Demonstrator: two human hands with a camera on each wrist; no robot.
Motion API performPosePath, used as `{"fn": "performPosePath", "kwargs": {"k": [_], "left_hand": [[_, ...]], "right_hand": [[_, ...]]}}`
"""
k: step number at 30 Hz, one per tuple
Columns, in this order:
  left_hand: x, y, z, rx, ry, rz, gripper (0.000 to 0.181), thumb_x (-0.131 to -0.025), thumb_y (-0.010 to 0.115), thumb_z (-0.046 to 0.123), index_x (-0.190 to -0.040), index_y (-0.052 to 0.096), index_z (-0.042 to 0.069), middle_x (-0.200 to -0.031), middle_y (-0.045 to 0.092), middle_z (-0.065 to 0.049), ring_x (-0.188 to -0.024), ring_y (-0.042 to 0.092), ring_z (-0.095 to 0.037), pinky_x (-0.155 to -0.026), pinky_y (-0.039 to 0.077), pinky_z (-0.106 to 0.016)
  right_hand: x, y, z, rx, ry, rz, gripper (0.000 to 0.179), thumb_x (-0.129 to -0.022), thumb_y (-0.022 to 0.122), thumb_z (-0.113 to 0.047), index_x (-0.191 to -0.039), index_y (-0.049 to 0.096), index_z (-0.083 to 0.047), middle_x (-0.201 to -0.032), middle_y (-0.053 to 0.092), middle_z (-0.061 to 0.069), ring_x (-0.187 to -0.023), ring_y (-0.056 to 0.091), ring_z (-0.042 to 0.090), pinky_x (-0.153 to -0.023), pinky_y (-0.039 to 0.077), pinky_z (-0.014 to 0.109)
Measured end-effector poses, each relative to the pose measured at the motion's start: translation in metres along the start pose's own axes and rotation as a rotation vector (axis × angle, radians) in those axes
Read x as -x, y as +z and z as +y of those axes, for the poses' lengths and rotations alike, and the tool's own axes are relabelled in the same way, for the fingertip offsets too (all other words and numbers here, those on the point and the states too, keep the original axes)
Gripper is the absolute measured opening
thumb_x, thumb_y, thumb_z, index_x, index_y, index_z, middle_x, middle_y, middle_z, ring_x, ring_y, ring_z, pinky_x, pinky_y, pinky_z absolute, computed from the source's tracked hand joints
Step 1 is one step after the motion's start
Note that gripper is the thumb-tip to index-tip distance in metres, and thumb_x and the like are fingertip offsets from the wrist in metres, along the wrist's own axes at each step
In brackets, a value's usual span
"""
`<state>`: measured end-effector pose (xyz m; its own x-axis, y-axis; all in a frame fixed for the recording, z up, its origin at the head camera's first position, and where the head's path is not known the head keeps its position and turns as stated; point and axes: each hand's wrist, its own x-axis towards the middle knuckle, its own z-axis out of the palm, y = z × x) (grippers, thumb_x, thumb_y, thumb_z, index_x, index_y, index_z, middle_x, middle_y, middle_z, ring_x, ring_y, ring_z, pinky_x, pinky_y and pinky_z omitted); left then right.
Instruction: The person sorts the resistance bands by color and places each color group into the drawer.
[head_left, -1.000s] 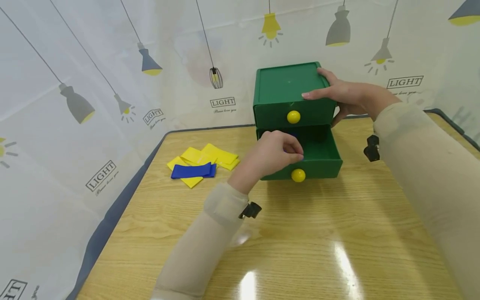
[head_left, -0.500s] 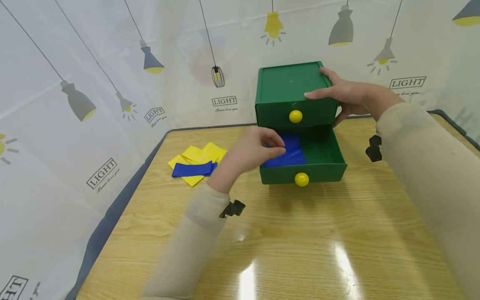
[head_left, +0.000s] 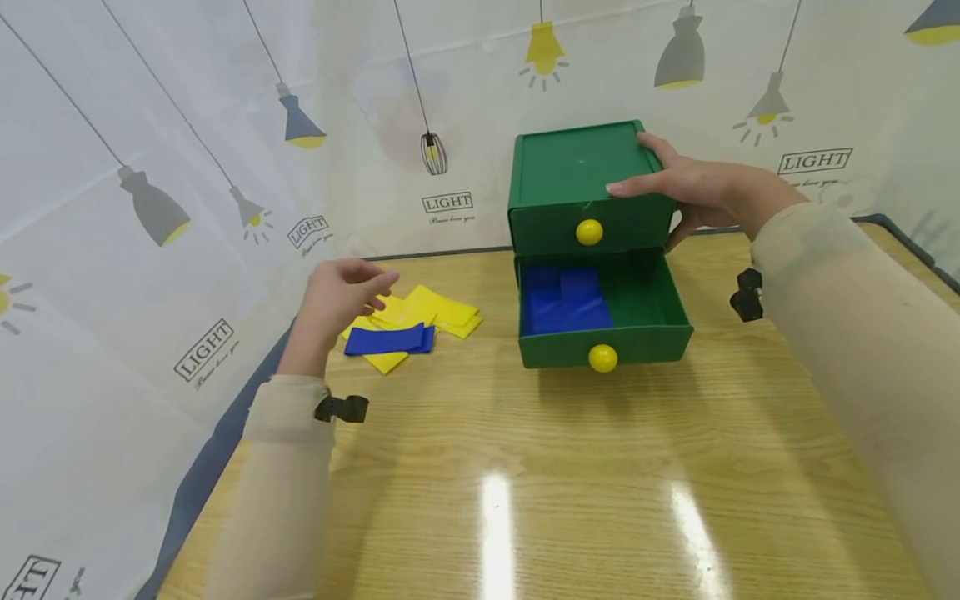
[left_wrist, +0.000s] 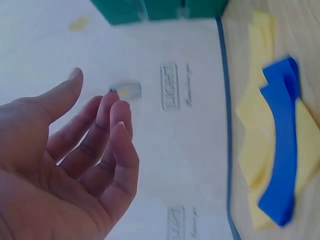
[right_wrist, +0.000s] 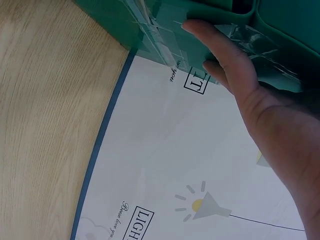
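My left hand [head_left: 337, 296], fingers loosely bent and holding nothing, hovers over the left end of a pile of yellow flat bands [head_left: 442, 307]. A folded blue flat band [head_left: 386, 339] lies across the pile; in the left wrist view the blue band [left_wrist: 282, 150] shows to the right of the fingers. My right hand [head_left: 697, 190] grips the top right edge of a green two-drawer box [head_left: 573, 167], thumb on top and other fingers down its side. Its lower drawer [head_left: 652, 346] is pulled out, with blue folded pieces [head_left: 570, 304] in the left part.
Yellow round knobs, such as the upper knob [head_left: 589, 232], stick out from the drawers. The wooden table [head_left: 600, 467] meets a white lamp-printed sheet [head_left: 360, 192] behind the box and on the left. Dark edging runs round the tabletop.
My left hand has moved left, out of the lower drawer and over to the pile, uncovering the blue pieces inside. My right hand stays on the box.
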<state>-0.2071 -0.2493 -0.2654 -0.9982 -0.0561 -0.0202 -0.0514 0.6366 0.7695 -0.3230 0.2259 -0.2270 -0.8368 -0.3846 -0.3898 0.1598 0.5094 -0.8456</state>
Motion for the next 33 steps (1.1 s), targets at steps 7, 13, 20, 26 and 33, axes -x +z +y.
{"fn": "performPosePath", "kwargs": {"k": [7, 13, 20, 26, 33], "left_hand": [[-0.003, -0.026, -0.054, -0.015, -0.170, 0.075, 0.057, -0.101, 0.069, 0.055, -0.131, 0.071, 0.007, -0.116, 0.071, -0.010, -0.095, 0.071, -0.021, -0.078, 0.061, -0.024], [-0.008, -0.027, -0.092, -0.062, -0.305, -0.084, 0.072, -0.104, 0.062, 0.057, -0.150, 0.054, 0.003, -0.141, 0.064, -0.022, -0.126, 0.063, -0.036, -0.107, 0.058, -0.044], [-0.012, -0.024, -0.130, -0.047, -0.417, -0.128, 0.076, -0.102, 0.064, 0.058, -0.151, 0.051, 0.003, -0.104, 0.059, -0.001, -0.092, 0.059, -0.017, -0.081, 0.054, -0.027], [-0.012, -0.032, -0.140, 0.043, -0.387, -0.199, 0.073, -0.106, 0.062, 0.047, -0.154, 0.046, -0.005, -0.085, 0.057, 0.006, -0.072, 0.054, -0.005, -0.071, 0.051, -0.022], [-0.017, -0.025, -0.137, -0.022, -0.406, -0.218, 0.060, -0.104, 0.068, 0.044, -0.146, 0.059, 0.001, -0.074, 0.052, 0.011, -0.068, 0.050, -0.007, -0.071, 0.048, -0.025]], "right_hand": [[0.004, 0.001, -0.001, 0.006, 0.010, 0.009, 0.118, -0.094, 0.073, -0.064, -0.148, -0.031, -0.069, -0.177, -0.027, 0.006, -0.164, 0.010, 0.049, -0.102, 0.054, 0.072], [0.010, 0.005, -0.006, 0.018, 0.000, 0.011, 0.118, -0.096, 0.070, -0.064, -0.150, -0.035, -0.063, -0.177, -0.028, 0.009, -0.163, 0.011, 0.052, -0.105, 0.050, 0.074], [0.014, 0.008, -0.008, 0.015, 0.002, 0.010, 0.118, -0.096, 0.068, -0.064, -0.152, -0.036, -0.060, -0.178, -0.025, 0.008, -0.164, 0.012, 0.050, -0.108, 0.049, 0.073], [0.011, 0.009, -0.006, 0.021, 0.001, 0.016, 0.119, -0.095, 0.070, -0.065, -0.153, -0.034, -0.061, -0.178, -0.024, 0.008, -0.164, 0.012, 0.050, -0.107, 0.051, 0.072], [0.014, 0.006, -0.004, 0.016, -0.008, 0.018, 0.120, -0.093, 0.072, -0.065, -0.152, -0.033, -0.063, -0.178, -0.024, 0.009, -0.163, 0.013, 0.052, -0.104, 0.053, 0.071]]}}
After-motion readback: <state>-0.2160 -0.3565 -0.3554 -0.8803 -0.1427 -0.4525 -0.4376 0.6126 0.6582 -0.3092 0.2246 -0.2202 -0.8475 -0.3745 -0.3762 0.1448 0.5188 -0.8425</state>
